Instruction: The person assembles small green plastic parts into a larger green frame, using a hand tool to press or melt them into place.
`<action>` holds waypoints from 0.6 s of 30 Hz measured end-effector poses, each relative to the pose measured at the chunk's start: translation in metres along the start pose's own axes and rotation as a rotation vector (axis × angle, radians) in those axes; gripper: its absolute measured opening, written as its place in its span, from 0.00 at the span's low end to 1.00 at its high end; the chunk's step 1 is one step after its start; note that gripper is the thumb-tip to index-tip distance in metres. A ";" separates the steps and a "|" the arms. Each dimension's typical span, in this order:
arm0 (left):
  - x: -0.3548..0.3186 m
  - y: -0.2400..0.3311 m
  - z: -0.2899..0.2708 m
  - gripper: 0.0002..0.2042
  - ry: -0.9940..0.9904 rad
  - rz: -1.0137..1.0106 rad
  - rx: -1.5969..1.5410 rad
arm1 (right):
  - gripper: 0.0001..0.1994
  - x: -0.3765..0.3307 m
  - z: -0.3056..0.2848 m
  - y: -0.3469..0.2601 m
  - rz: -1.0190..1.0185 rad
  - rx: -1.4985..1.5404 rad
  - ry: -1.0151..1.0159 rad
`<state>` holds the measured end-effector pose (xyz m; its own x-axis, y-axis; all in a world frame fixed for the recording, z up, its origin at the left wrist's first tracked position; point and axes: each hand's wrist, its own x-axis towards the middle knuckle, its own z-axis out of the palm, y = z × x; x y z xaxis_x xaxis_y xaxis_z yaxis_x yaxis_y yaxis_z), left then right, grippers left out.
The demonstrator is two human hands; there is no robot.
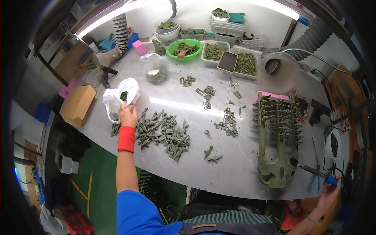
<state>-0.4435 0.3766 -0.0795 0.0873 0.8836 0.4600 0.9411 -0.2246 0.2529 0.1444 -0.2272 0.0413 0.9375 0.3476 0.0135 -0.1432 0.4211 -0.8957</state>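
On the steel table [243,172], left hand [127,116] pinches the white plastic bag [117,98] open beside a pile of green parts [164,133], mostly unbagged. Right hand [331,190] grips the blue-handled soldering iron [313,170].

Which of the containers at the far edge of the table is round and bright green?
The bright green round plastic bowl, holding green parts. The neighbouring containers are clear or white, mostly rectangular tubs.
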 end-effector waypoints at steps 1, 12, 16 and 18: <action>-0.004 0.020 -0.009 0.16 0.028 0.102 -0.056 | 0.08 -0.005 0.008 0.000 -0.018 0.001 0.015; -0.089 0.183 -0.027 0.10 -0.270 0.379 -0.173 | 0.09 -0.003 0.018 0.009 -0.034 0.013 -0.001; -0.095 0.193 -0.014 0.09 -0.352 0.304 -0.243 | 0.09 -0.005 0.027 0.014 -0.047 0.025 -0.025; -0.096 0.200 -0.012 0.09 -0.366 0.384 -0.313 | 0.09 -0.004 0.026 0.013 -0.043 0.061 -0.057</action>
<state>-0.2676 0.2413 -0.0626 0.5595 0.7870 0.2601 0.6846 -0.6157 0.3901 0.1303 -0.2016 0.0406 0.9239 0.3745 0.0780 -0.1241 0.4862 -0.8650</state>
